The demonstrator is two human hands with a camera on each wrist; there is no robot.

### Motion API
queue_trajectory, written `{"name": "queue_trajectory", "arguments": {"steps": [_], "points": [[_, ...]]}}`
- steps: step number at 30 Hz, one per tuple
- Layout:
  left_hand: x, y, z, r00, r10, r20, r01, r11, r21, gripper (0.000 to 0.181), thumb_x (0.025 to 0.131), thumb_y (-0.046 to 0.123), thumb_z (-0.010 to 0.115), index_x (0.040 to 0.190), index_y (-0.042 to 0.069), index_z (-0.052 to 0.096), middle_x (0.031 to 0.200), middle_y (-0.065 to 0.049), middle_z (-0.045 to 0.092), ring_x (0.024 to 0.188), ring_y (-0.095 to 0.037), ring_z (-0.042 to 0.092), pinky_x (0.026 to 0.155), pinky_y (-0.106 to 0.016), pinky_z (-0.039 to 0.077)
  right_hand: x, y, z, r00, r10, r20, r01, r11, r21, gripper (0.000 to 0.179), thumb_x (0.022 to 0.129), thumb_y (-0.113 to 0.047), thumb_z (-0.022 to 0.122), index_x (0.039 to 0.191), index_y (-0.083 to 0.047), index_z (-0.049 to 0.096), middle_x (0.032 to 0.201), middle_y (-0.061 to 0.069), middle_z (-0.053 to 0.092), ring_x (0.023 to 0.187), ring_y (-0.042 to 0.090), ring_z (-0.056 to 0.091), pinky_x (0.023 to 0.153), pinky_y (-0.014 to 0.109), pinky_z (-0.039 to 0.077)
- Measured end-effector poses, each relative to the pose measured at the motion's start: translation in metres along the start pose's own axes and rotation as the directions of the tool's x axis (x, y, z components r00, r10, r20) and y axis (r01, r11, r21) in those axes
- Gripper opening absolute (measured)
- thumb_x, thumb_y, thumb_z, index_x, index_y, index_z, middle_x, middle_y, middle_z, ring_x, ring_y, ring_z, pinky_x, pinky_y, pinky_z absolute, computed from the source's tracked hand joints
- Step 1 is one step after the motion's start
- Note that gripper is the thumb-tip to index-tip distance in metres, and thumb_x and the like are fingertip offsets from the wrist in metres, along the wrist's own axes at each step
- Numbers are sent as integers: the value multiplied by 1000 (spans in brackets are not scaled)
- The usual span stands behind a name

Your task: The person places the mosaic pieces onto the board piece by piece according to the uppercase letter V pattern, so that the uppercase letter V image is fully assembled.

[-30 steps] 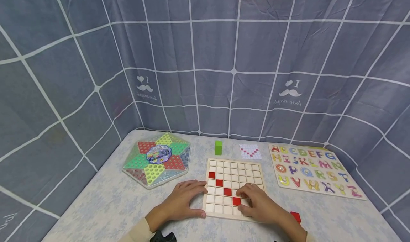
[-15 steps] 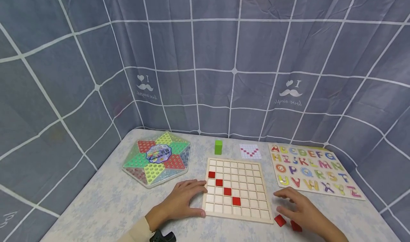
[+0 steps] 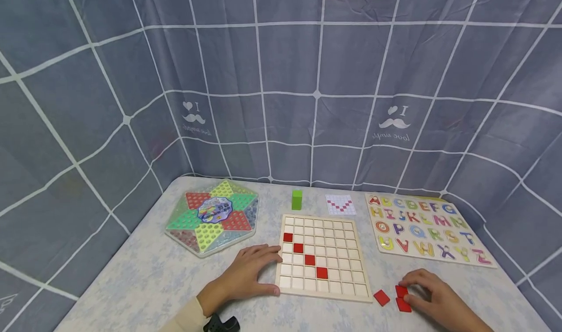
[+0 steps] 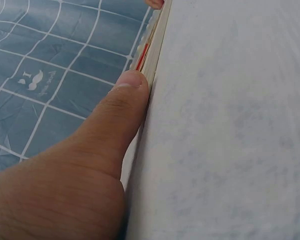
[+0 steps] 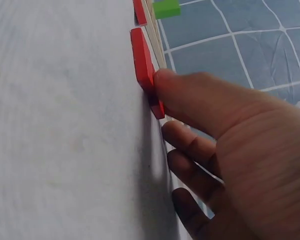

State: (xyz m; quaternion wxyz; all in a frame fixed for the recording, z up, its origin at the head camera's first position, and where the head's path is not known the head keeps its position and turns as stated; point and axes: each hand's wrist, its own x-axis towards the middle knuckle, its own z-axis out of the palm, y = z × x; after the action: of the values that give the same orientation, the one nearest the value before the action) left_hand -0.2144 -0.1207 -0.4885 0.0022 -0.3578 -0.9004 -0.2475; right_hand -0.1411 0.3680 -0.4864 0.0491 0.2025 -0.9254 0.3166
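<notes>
A wooden grid board (image 3: pixel 331 252) lies flat on the table with several red square tiles (image 3: pixel 310 260) in a diagonal of its cells. My left hand (image 3: pixel 246 273) rests at its left edge, fingers relaxed, the fingertips and thumb (image 4: pixel 125 97) against the frame. Right of the board, my right hand (image 3: pixel 432 295) pinches a red tile (image 3: pixel 401 291) between thumb and index finger; in the right wrist view the index finger is mostly hidden. Close under the thumb lies a second red tile (image 3: pixel 404 305). A third loose tile (image 3: pixel 381 298) lies near the board's lower right corner.
Behind the board stand a green block (image 3: pixel 296 200) and a pattern card (image 3: pixel 340 204) with a pink V of squares. A hexagonal star board (image 3: pixel 212 217) is at left, an alphabet puzzle (image 3: pixel 426 229) at right. A grey-blue curtain (image 3: pixel 281 78) encloses the table.
My right hand has left the board's lower right part and moved right to the loose tiles, where it now pinches one. The left hand stays at the board's edge. The head view has shifted slightly.
</notes>
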Motion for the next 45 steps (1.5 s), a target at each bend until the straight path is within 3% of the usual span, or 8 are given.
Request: {"name": "queue_trajectory", "arguments": {"steps": [12, 19, 22, 27, 37, 45], "points": [[0, 0, 3, 999, -27, 36, 27, 1000, -11, 68, 83, 72, 66, 135, 29, 60, 155, 8, 43, 141, -30, 38, 104, -62, 31, -6, 9, -6, 994, 43, 98, -40, 999, -36, 17, 92, -26, 76, 108, -23, 74, 109, -10, 60, 97, -2, 54, 78, 21, 52], [0, -1, 1, 1000, -18, 21, 18, 1000, -3, 68, 83, 72, 66, 135, 28, 60, 155, 7, 43, 141, -30, 38, 105, -62, 31, -6, 8, -1, 998, -28, -65, 20, 992, -122, 24, 82, -16, 86, 101, -26, 74, 104, -15, 60, 93, 1, 55, 76, 18, 50], [0, -1, 0, 1000, -20, 22, 20, 1000, -6, 68, 83, 72, 66, 135, 29, 60, 155, 7, 43, 141, -29, 38, 105, -62, 30, -5, 5, 0, 994, 53, -91, -66, 987, -144, 26, 78, -18, 89, 98, -25, 74, 103, -13, 61, 91, 2, 55, 76, 20, 51], [0, 0, -1, 1000, -23, 21, 23, 1000, -13, 68, 83, 71, 67, 135, 28, 60, 155, 7, 43, 141, -29, 37, 104, -62, 30, -3, 1, -3, 979, 203, -33, -205, 964, -166, 24, 79, -28, 88, 98, -23, 74, 104, -9, 60, 93, 6, 54, 78, 27, 54], [-2, 1, -2, 999, -31, 14, 31, 999, -13, 67, 83, 71, 67, 134, 28, 60, 155, 6, 44, 141, -30, 38, 105, -62, 30, 1, -3, -1, 982, 172, -72, -183, 965, -188, 21, 76, -22, 89, 92, -24, 76, 95, -15, 60, 87, 4, 55, 76, 27, 54], [-1, 0, -1, 999, -31, 24, 31, 999, -14, 67, 83, 71, 67, 135, 28, 60, 156, 6, 43, 141, -30, 37, 105, -61, 30, 4, -5, -1, 965, 258, -39, -261, 949, -178, 21, 79, -22, 88, 95, -19, 75, 92, -8, 56, 81, 5, 49, 74, 28, 52]]}}
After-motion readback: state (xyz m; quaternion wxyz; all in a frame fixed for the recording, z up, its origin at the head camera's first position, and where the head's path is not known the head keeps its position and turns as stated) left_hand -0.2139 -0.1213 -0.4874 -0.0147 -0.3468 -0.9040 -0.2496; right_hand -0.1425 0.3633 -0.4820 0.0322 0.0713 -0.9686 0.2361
